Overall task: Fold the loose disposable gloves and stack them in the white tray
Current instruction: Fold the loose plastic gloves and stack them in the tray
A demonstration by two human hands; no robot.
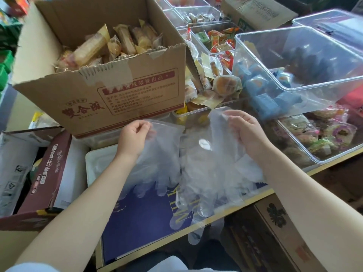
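Head view: two hands, left, right, each pinching one glove.

- The gloves are seen as thin, clear plastic film, crinkled and faintly glossy.
- The tray is shown as white, smooth and matt.
- The carton is made of brown corrugated cardboard, matt, torn along its rim, with tape stuck on.
- The bins are made of clear, hard, glossy plastic.
- The blue box is finished smooth, with gold lettering.
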